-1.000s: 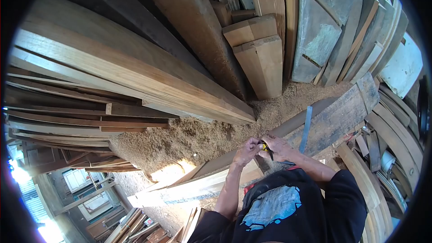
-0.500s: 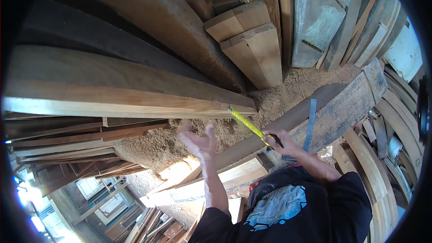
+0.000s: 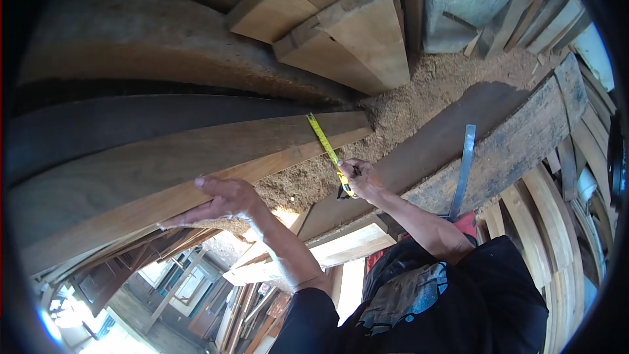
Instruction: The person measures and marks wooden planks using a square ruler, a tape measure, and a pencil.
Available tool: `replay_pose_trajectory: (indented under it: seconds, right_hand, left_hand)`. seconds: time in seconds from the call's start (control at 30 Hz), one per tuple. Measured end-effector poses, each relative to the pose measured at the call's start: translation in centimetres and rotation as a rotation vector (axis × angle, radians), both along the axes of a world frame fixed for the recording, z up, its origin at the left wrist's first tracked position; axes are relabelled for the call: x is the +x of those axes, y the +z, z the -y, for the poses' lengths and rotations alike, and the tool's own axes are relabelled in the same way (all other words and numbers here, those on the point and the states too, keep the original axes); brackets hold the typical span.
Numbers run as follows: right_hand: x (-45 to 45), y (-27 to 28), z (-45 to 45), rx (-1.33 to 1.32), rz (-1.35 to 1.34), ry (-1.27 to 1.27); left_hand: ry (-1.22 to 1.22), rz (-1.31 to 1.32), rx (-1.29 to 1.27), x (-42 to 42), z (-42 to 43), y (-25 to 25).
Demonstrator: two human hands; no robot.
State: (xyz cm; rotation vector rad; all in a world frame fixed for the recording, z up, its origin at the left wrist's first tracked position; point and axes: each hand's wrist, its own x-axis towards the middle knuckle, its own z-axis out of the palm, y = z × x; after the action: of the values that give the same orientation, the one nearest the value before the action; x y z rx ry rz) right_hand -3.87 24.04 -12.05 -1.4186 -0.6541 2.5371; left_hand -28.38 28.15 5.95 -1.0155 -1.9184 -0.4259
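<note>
A long wooden beam (image 3: 164, 147) stretches from the left to the middle of the view. My left hand (image 3: 226, 200) is at its near edge, the thumb toward the upper face and the fingers along the narrow side, gripping it. A yellow tape measure (image 3: 322, 137) is in my right hand (image 3: 360, 177), closed around its case. Its blade is pulled out a short way, and its tip lies over the beam's upper face near the far end. The fingers of the right hand partly hide the case.
Thick timber blocks (image 3: 354, 33) stand beyond the beam. Sawdust (image 3: 439, 92) covers the ground. A metal square (image 3: 464, 170) rests against a rough plank (image 3: 498, 151) on the right. Curved wooden pieces (image 3: 557, 236) are stacked at far right, and a pale board (image 3: 347, 246) lies near my body.
My left hand has moved left from the air onto the beam's edge. My right hand has moved left, and the tape's tip now lies farther over the beam. The view has shifted closer.
</note>
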Motion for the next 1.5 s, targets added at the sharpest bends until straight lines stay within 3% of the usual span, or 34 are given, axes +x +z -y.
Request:
replay_pose_trajectory:
  seconds: [0.07, 0.17, 0.33, 0.47, 0.57, 0.7, 0.8, 1.0, 1.27, 1.5]
  right_hand:
    - [0.4, -0.1, 1.1, 0.155, 0.025, 0.062]
    - [1.0, 0.7, 2.6, 0.179, 0.112, 0.195]
    - [0.9, 1.5, 3.5, 0.107, 0.103, 0.185]
    - [-1.1, 2.0, -1.1, 0.183, 0.116, 0.215]
    - [-3.6, 1.1, -3.8, 0.205, 0.178, 0.311]
    - [-3.8, 0.0, -2.9, 0.12, 0.127, 0.293]
    - [-3.3, -0.6, -0.5, 0.214, 0.127, 0.197]
    - [-2.5, 1.9, -0.7, 0.137, 0.166, 0.307]
    - [-2.5, 0.3, 1.7, 0.153, 0.118, 0.285]
    - [-3.2, -1.2, 4.2, 0.221, 0.055, 0.135]
  left_hand:
    - [0.12, 0.237, 0.136, 2.7, -2.0, 0.9]
    - [0.214, 0.244, 0.14, 2.6, -1.5, 0.9]
    - [0.202, 0.229, 0.181, 2.1, -1.2, 0.9]
    - [0.097, 0.288, 0.257, 2.1, -1.7, 0.7]
    - [0.126, 0.189, 0.199, 2.0, -1.6, 0.8]
    - [0.078, 0.233, 0.239, 1.6, -1.3, 0.7]
    - [0.105, 0.22, 0.229, 1.8, -1.1, 0.8]
    - [0.131, 0.19, 0.187, 2.3, -2.1, 0.7]
    - [0.124, 0.198, 0.162, 2.3, -2.3, 0.6]
    - [0.133, 0.201, 0.151, 2.0, -1.8, 0.6]
